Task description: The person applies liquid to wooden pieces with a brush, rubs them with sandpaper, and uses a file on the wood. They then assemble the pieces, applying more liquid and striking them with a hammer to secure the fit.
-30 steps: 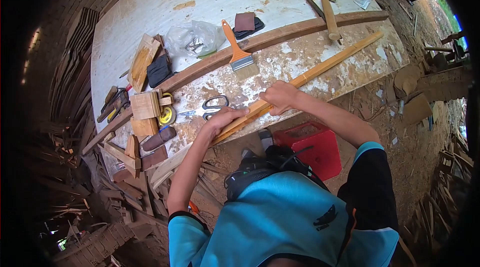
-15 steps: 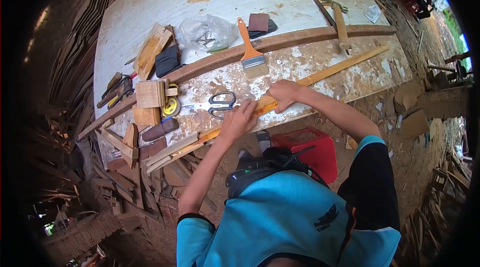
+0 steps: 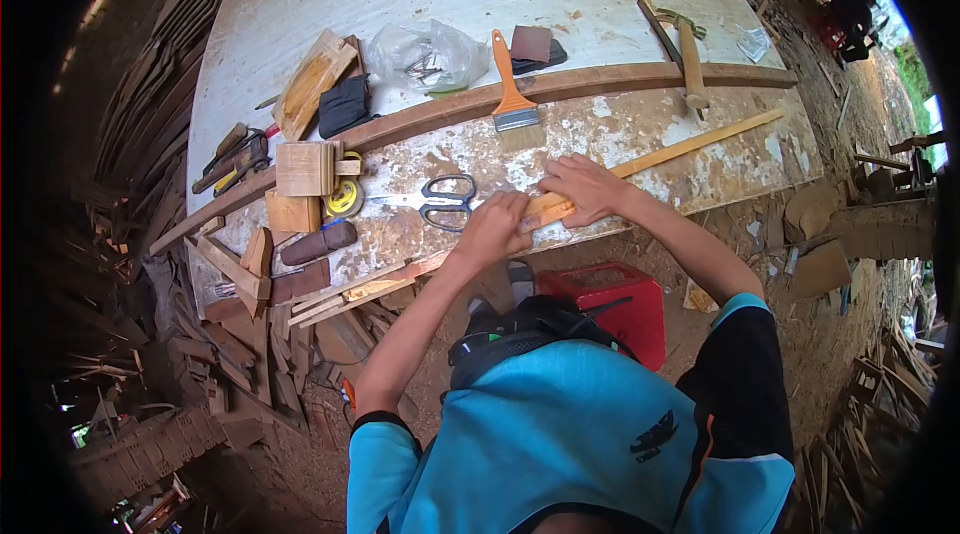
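A long, narrow wooden strip [image 3: 700,137] lies slantwise along the near edge of the worktable. My left hand [image 3: 495,230] is closed round the strip near its middle. Just to the right, my right hand [image 3: 583,190] grips the same strip from above, its fingers bent over the far side. A short orange-brown stretch of wood shows between the hands. Dark-handled scissors [image 3: 446,202] lie beyond my left hand, blades pointing left. A wide paintbrush [image 3: 513,104] with an orange handle rests beyond my right hand, leaning on a long dark wooden bar [image 3: 600,81].
A hammer [image 3: 690,64] and a handsaw [image 3: 640,4] lie at the far right of the table. Wood blocks [image 3: 305,169], a yellow tape roll [image 3: 345,198] and a plastic bag [image 3: 430,56] are on the left half. A red stool [image 3: 640,309] stands below the table edge.
My left hand has slid a little to the right along the strip, closer to the right hand. My right hand has loosened from a fist to a flatter hold. The view has shifted slightly.
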Motion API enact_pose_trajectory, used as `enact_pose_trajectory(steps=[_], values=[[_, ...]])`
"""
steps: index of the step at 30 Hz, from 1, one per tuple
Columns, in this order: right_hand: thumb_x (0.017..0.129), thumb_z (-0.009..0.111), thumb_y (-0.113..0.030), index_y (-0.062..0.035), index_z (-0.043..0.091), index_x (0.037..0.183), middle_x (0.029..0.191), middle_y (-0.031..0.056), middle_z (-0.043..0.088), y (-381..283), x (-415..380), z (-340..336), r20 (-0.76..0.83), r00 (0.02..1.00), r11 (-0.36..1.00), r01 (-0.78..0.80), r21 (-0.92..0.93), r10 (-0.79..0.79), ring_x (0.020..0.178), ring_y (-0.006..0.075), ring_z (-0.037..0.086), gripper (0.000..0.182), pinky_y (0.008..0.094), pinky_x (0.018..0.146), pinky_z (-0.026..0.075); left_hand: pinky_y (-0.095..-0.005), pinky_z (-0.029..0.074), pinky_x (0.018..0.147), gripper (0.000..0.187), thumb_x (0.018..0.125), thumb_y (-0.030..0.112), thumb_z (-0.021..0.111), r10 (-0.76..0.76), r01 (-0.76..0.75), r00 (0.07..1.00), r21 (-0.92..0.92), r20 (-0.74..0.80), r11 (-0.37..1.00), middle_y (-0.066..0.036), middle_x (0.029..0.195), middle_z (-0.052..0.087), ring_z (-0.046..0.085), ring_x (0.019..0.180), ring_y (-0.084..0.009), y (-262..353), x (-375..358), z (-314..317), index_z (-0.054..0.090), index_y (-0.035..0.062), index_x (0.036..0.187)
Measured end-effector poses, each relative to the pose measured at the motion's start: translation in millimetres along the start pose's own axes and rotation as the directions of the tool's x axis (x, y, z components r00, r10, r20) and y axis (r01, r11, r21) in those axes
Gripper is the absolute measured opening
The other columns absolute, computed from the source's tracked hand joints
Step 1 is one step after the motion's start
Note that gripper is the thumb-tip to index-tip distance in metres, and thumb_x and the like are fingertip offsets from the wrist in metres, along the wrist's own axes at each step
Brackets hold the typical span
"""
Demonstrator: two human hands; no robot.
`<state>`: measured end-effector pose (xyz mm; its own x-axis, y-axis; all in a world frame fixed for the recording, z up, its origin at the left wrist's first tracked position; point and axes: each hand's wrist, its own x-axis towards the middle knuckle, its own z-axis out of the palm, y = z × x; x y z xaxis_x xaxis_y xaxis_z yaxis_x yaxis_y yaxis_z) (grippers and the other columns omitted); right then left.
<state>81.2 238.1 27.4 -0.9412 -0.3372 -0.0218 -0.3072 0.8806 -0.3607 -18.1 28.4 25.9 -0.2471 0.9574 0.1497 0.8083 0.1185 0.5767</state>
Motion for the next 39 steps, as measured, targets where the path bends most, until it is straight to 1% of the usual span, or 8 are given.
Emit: enact_pose_trajectory(steps=[2, 6, 8, 15, 21, 27, 36, 39], values=[[0.059, 0.066, -0.035, -0.0038, 0.051, 0.100, 0.106, 0.0156, 0.046, 2.6, -3.8, 6.2, -0.072, 0.997, 0.999, 0.007, -0.045, -0.010, 0.098, 0.0299, 0.046, 0.053, 0.0404, 0.084, 0.036, -0.0414, 0.045, 0.078, 0.047, 0.058, 0.016, 0.068, -0.016, 0.018, 1.000, -0.041, 0.025, 0.999, -0.019, 0.092, 0.057, 0.055, 0.088, -0.0352, -3.6, 3.3, -0.4, 0.052, -0.0019, 0.099], [0.066, 0.066, -0.032, -0.0031, 0.050, 0.099, 0.102, 0.0143, 0.048, -4.0, -8.7, -0.8, -0.107, 0.994, 0.999, 0.027, 0.036, -0.023, 0.096, 0.0294, 0.047, 0.048, 0.0394, 0.084, 0.036, -0.0415, 0.045, 0.078, 0.044, 0.058, 0.016, 0.068, -0.069, 0.077, 0.993, -0.095, 0.091, 0.992, -0.021, 0.090, 0.058, 0.055, 0.088, -0.0367, -5.2, 8.9, -6.1, 0.054, -0.0026, 0.095], [0.068, 0.066, -0.030, -0.0022, 0.050, 0.100, 0.100, 0.0135, 0.049, 2.5, -11.5, 9.1, -0.120, 0.993, 0.992, 0.026, 0.124, -0.011, 0.096, 0.0291, 0.046, 0.045, 0.0388, 0.084, 0.037, -0.0413, 0.045, 0.079, 0.044, 0.058, 0.017, 0.068, -0.071, 0.079, 0.995, -0.116, 0.069, 0.990, -0.021, 0.089, 0.058, 0.055, 0.088, -0.0369, -7.2, 9.3, -4.2, 0.055, -0.0029, 0.095], [0.072, 0.066, -0.027, -0.0016, 0.050, 0.106, 0.099, 0.0129, 0.050, 6.4, -10.6, 15.9, -0.179, 0.980, 0.990, 0.103, 0.094, -0.085, 0.096, 0.0296, 0.047, 0.045, 0.0388, 0.086, 0.036, -0.0411, 0.045, 0.082, 0.050, 0.058, 0.016, 0.069, -0.129, 0.133, 0.991, -0.147, 0.037, 0.980, -0.022, 0.095, 0.057, 0.055, 0.092, -0.0363, -8.8, 5.0, 3.0, 0.053, -0.0031, 0.101], [0.076, 0.062, -0.031, -0.0011, 0.049, 0.108, 0.100, 0.0130, 0.050, 1.1, -13.6, 19.8, -0.205, 0.977, 0.997, 0.074, 0.033, -0.065, 0.096, 0.0291, 0.047, 0.046, 0.0379, 0.084, 0.037, -0.0374, 0.046, 0.081, 0.052, 0.064, 0.019, 0.069, 0.024, -0.020, 0.994, 0.036, -0.109, 0.999, -0.017, 0.101, 0.051, 0.051, 0.096, -0.0317, -9.3, -5.7, 12.9, 0.051, -0.0025, 0.108], [0.079, 0.059, -0.036, 0.0002, 0.048, 0.107, 0.098, 0.0122, 0.050, -0.8, -13.3, 25.3, -0.179, 0.980, 0.982, 0.051, -0.183, -0.084, 0.094, 0.0271, 0.048, 0.047, 0.0370, 0.081, 0.037, -0.0344, 0.046, 0.082, 0.051, 0.073, 0.030, 0.067, -0.014, 0.022, 0.998, 0.129, -0.058, 0.991, -0.014, 0.101, 0.050, 0.050, 0.097, -0.0287, -6.1, -6.9, 17.9, 0.050, -0.0023, 0.110], [0.075, 0.061, -0.039, -0.0006, 0.047, 0.110, 0.097, 0.0119, 0.050, -5.4, -14.7, 34.4, -0.186, 0.981, 0.942, -0.013, -0.334, -0.052, 0.094, 0.0256, 0.048, 0.054, 0.0367, 0.082, 0.038, -0.0278, 0.047, 0.080, 0.046, 0.072, 0.029, 0.066, 0.086, -0.036, 0.986, 0.327, -0.140, 0.944, -0.010, 0.095, 0.052, 0.051, 0.093, -0.0214, -4.5, -9.0, 22.6, 0.053, -0.0019, 0.104], [0.074, 0.061, -0.039, 0.0002, 0.046, 0.111, 0.098, 0.0119, 0.050, -8.2, -14.9, 35.5, -0.227, 0.971, 0.931, -0.018, -0.366, -0.070, 0.094, 0.0253, 0.048, 0.056, 0.0372, 0.082, 0.038, -0.0328, 0.046, 0.079, 0.047, 0.074, 0.030, 0.065, 0.098, -0.049, 0.984, 0.302, -0.150, 0.952, -0.013, 0.095, 0.052, 0.052, 0.091, -0.0259, -5.4, -10.0, 25.1, 0.050, -0.0029, 0.105]])
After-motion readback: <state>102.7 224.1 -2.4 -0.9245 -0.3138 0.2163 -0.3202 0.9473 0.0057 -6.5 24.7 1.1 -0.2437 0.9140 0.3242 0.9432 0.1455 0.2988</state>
